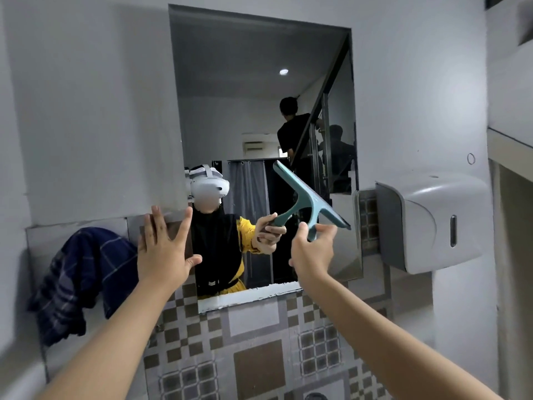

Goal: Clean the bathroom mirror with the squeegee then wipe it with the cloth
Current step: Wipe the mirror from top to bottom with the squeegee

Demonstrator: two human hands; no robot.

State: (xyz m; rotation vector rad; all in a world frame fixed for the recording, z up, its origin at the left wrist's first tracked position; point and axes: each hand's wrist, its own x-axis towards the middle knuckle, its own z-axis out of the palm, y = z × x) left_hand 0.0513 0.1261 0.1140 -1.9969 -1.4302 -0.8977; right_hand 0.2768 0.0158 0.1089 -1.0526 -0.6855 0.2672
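A tall rectangular mirror [259, 82] hangs on the white wall ahead. My right hand [313, 252] grips the handle of a teal squeegee [310, 199], whose blade lies tilted against the lower right part of the glass. My left hand [164, 249] is spread flat, fingers apart, on the wall at the mirror's lower left edge. A dark blue checked cloth [83, 272] hangs over a ledge to the left of the mirror, apart from both hands.
A grey paper dispenser [427, 220] juts from the wall right of the mirror. Brown and grey patterned tiles [259, 356] cover the wall below. The mirror reflects me and a person in black on stairs behind. A shelf edge [507, 145] runs at the far right.
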